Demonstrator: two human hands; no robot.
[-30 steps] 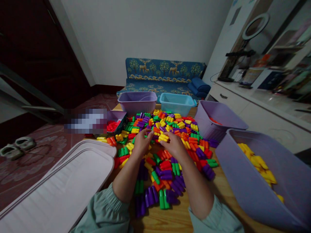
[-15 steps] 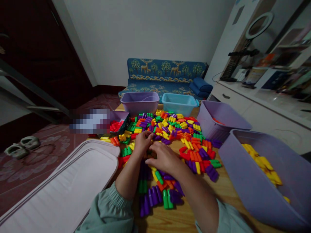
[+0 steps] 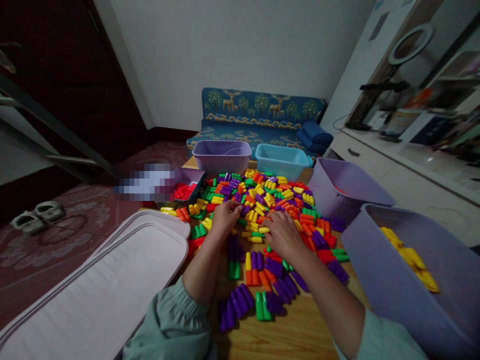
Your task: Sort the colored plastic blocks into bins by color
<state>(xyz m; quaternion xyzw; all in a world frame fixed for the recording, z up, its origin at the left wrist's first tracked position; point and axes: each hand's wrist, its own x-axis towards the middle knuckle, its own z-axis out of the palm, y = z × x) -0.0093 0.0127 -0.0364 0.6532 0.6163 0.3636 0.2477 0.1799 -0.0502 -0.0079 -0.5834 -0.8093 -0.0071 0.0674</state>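
Observation:
A wide heap of small plastic blocks (image 3: pixel 279 197) in yellow, purple, green, orange and red covers the wooden table (image 3: pixel 300 332). My left hand (image 3: pixel 224 219) rests on the heap's left side with its fingers curled down among the blocks; what they hold is hidden. My right hand (image 3: pixel 282 235) lies a little to the right and nearer me. Its fingers are bent down onto a few yellow blocks (image 3: pixel 255 231) in the middle of the heap. Both sleeves are pale green.
A big purple bin (image 3: pixel 375 265) at the near right holds yellow blocks (image 3: pixel 412 260). Behind it are a second purple bin (image 3: pixel 337 182), a blue bin (image 3: pixel 281 161), another purple bin (image 3: pixel 221 156) and a small box of red blocks (image 3: pixel 186 189). A pale pink lid (image 3: pixel 112 280) lies at my left. Slippers (image 3: pixel 33 218) sit on the floor.
My right hand held a yellow block over the heap, swung down to the left, and now rests on yellow blocks in the middle. The left hand stayed put. The view shifted slightly.

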